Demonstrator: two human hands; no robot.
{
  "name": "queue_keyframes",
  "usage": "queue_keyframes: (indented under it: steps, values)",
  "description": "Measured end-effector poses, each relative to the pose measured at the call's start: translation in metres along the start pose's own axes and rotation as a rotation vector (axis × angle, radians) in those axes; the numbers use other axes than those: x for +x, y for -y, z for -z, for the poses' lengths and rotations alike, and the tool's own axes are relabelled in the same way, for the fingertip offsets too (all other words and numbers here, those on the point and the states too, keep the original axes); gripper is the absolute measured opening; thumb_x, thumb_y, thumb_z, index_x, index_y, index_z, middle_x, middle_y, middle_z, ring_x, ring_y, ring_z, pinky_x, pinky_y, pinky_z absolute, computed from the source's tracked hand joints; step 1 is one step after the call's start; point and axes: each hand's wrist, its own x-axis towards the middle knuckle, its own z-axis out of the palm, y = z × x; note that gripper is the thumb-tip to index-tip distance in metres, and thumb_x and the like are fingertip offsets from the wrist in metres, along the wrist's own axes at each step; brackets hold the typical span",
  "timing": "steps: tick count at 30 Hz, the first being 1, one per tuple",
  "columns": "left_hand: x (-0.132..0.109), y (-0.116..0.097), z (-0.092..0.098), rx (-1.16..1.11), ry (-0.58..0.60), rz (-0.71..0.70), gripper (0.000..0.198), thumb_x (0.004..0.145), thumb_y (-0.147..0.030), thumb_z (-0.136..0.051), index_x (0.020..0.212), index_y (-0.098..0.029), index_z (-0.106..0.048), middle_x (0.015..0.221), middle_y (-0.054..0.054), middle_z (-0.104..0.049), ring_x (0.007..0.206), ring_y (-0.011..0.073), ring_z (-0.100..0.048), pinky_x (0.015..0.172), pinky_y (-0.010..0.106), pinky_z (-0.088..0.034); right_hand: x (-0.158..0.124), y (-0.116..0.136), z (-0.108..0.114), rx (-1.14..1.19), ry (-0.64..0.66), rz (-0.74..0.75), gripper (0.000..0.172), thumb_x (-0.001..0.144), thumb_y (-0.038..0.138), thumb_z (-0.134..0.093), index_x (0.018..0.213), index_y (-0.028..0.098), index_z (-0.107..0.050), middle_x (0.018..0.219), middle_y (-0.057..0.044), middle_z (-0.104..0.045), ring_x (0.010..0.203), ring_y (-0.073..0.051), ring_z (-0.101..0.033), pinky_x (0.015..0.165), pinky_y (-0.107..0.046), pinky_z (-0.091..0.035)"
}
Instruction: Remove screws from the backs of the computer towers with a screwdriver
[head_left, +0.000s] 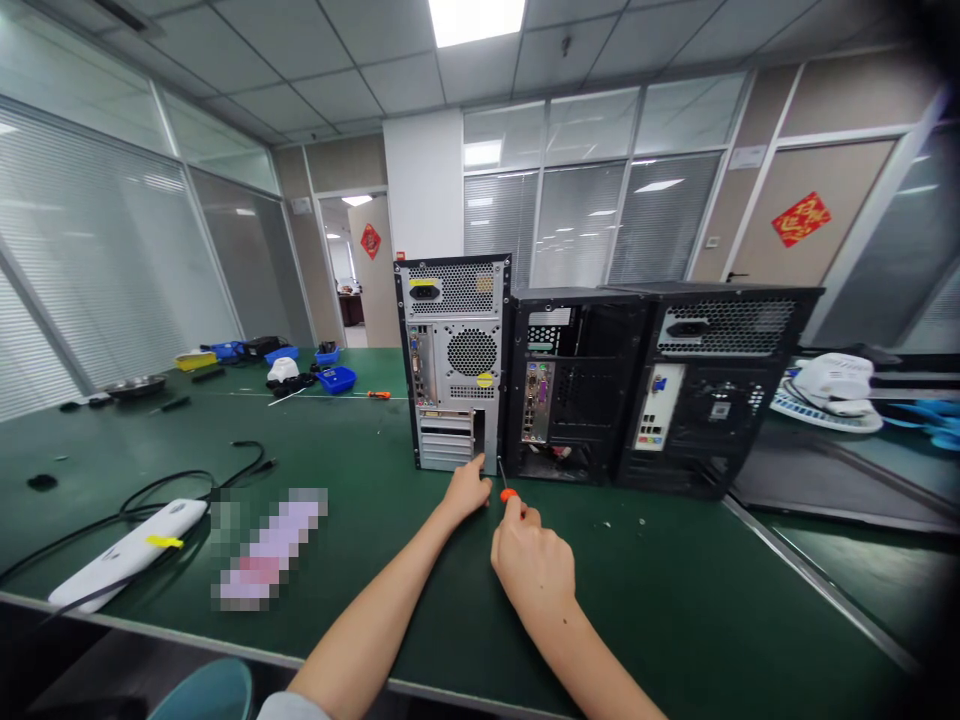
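A silver computer case (pixel 457 390) stands upright on the green table with its rear panel facing me. My right hand (pixel 532 550) is closed around the orange handle of a screwdriver (pixel 509 494). Its thin shaft reaches up to the lower right edge of that panel, where a screw is too small to make out. Just left of it, my left hand (pixel 469 488) rests at the bottom of the panel. Its index finger is stretched out to the metal beside the slot opening, and it holds nothing that I can see.
Right of the silver case stand an open black case (pixel 574 390) and another black case (pixel 712 390). A white power strip (pixel 135 555) with black cables lies on the left, near a blurred-out item (pixel 270 550). Farther back are blue trays (pixel 336 379) and an orange-handled tool (pixel 379 395).
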Motion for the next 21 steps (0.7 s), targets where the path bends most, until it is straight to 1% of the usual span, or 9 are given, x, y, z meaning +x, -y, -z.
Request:
queue_keyframes:
  steps: [2, 4, 12, 17, 21]
  values:
    - [0.0002, -0.0004, 0.0002, -0.01, 0.0, 0.0, 0.05, 0.074, -0.01, -0.043, 0.124, -0.012, -0.043, 0.11, 0.012, -0.061, 0.042, 0.0046, -0.054, 0.056, 0.019, -0.048, -0.0008, 0.0011, -0.0002, 0.002, 0.006, -0.013, 0.021, 0.081, 0.015, -0.039, 0.092, 0.01, -0.057, 0.062, -0.006, -0.059, 0.045, -0.017, -0.061, 0.037, -0.021, -0.032]
    - [0.0004, -0.0004, 0.0002, -0.02, -0.001, -0.008, 0.049, 0.073, -0.01, -0.042, 0.122, -0.013, -0.045, 0.111, 0.011, -0.061, 0.041, 0.0042, -0.053, 0.055, 0.019, -0.048, -0.0017, 0.0017, -0.0003, 0.009, 0.018, -0.029, 0.021, 0.082, 0.016, -0.038, 0.092, 0.01, -0.057, 0.062, -0.006, -0.059, 0.045, -0.017, -0.061, 0.037, -0.021, -0.032]
    - [-0.0007, -0.0013, 0.0004, -0.015, 0.0, -0.032, 0.045, 0.072, -0.007, -0.041, 0.116, -0.013, -0.048, 0.093, 0.007, -0.067, 0.041, 0.0048, -0.053, 0.054, 0.017, -0.046, -0.0026, 0.0011, 0.0008, 0.106, 0.11, -0.101, 0.021, 0.084, 0.022, -0.039, 0.096, 0.012, -0.053, 0.067, -0.007, -0.06, 0.051, -0.018, -0.063, 0.041, -0.022, -0.036]
    - [-0.0026, -0.0045, 0.0028, -0.001, -0.001, -0.036, 0.042, 0.072, -0.007, -0.041, 0.112, -0.013, -0.05, 0.088, 0.006, -0.068, 0.041, 0.0061, -0.053, 0.056, 0.018, -0.047, -0.0039, 0.0024, 0.0047, 0.16, 0.153, -0.14, 0.02, 0.085, 0.022, -0.036, 0.096, 0.013, -0.05, 0.07, -0.008, -0.061, 0.054, -0.02, -0.064, 0.043, -0.024, -0.038]
    - [-0.0028, -0.005, 0.0038, 0.006, -0.001, -0.043, 0.042, 0.072, -0.008, -0.041, 0.113, -0.014, -0.05, 0.09, 0.006, -0.068, 0.041, 0.0068, -0.054, 0.058, 0.019, -0.047, -0.006, 0.0037, 0.0068, 0.205, 0.177, -0.163, 0.02, 0.085, 0.021, -0.036, 0.1, 0.013, -0.048, 0.074, -0.008, -0.061, 0.056, -0.021, -0.064, 0.044, -0.025, -0.039]
